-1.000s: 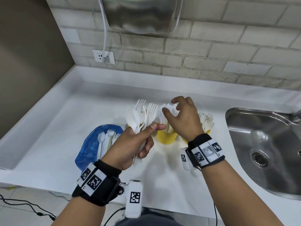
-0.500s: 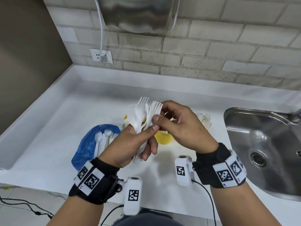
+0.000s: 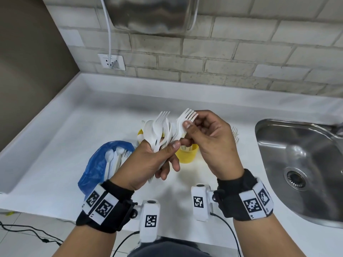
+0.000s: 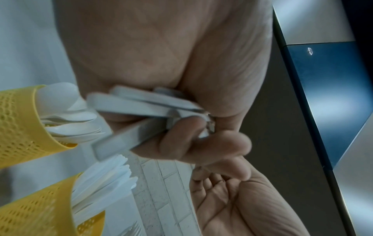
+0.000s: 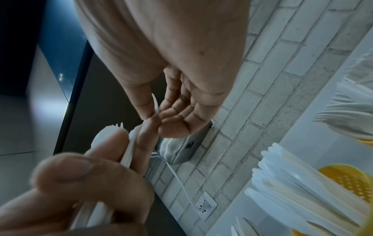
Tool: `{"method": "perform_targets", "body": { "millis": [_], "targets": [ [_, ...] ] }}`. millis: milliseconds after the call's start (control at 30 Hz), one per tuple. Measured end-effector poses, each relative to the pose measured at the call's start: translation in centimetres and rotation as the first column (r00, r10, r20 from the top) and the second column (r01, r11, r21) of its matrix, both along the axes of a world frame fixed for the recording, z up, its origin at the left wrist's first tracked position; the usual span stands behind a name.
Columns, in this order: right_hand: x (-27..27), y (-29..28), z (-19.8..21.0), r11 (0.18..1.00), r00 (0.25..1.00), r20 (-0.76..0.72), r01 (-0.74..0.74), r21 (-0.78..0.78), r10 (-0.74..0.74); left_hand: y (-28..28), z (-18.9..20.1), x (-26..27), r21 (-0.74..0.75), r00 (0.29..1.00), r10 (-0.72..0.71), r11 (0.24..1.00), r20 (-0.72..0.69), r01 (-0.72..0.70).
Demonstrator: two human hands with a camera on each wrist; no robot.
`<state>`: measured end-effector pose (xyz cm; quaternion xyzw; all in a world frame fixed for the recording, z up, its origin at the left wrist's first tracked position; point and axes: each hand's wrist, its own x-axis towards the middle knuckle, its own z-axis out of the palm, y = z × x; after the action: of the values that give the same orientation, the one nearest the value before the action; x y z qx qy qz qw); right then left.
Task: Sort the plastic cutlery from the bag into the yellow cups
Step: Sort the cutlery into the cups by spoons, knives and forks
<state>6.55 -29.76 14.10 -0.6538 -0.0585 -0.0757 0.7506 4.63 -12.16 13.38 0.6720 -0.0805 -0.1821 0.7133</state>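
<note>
My left hand grips a bundle of white plastic forks and spoons by the handles, held above the counter. My right hand pinches the head of one white fork from that bundle between thumb and fingers. Behind the hands stand the yellow cups: one with spoons, a middle one with knives, and a third hidden by my right hand, with only its fork tips showing. The blue bag lies to the left, several pieces inside.
A steel sink is sunk into the white counter at the right. The brick wall behind carries a socket and a metal appliance with a white cable. The counter's raised rim runs along the left.
My right hand came back from the middle cup to the bundle and took hold of a fork's head. The fork now stands slightly raised and apart from the others. My left hand stays put.
</note>
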Motion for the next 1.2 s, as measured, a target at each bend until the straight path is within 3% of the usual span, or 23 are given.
{"method": "perform_targets", "body": {
  "millis": [233,467,600,733,800,933,1067,1200],
  "targets": [
    [0.3,-0.5,-0.7,0.997,0.998,-0.009,0.064,0.053,-0.063,-0.5,0.0,0.2,-0.007,0.998,0.068,0.998,0.011,-0.068],
    [0.3,-0.5,-0.8,0.998,0.991,-0.118,-0.057,-0.002,0.057,-0.9,-0.1,0.1,-0.036,0.999,0.035,0.999,-0.018,-0.035],
    [0.3,-0.6,0.5,0.969,0.994,-0.111,0.052,0.24,-0.026,-0.8,-0.1,0.0,-0.016,1.0,0.018,1.0,-0.01,-0.018],
    [0.8,-1.5,1.9,0.836,0.975,-0.106,0.222,0.502,-0.195,-0.6,-0.3,0.2,-0.032,0.999,0.027,0.999,-0.02,-0.027],
    [1.1,-2.1,2.3,0.804,0.96,-0.071,0.266,0.531,-0.27,-0.6,-0.2,0.2,-0.039,0.999,0.027,0.999,-0.04,-0.028],
    [1.5,-3.0,2.4,0.847,0.934,-0.032,0.336,0.413,-0.355,-0.7,0.0,0.1,-0.034,0.998,0.013,0.999,-0.056,-0.015],
    [1.3,-2.1,2.4,0.93,0.98,-0.034,0.196,0.309,-0.195,-0.7,0.1,0.1,0.007,0.999,-0.015,1.0,-0.048,0.015],
    [0.9,-1.2,2.5,0.999,0.999,0.03,0.028,-0.026,-0.027,-0.8,0.2,0.1,0.039,0.996,-0.068,0.997,-0.06,0.071]
  ]
}}
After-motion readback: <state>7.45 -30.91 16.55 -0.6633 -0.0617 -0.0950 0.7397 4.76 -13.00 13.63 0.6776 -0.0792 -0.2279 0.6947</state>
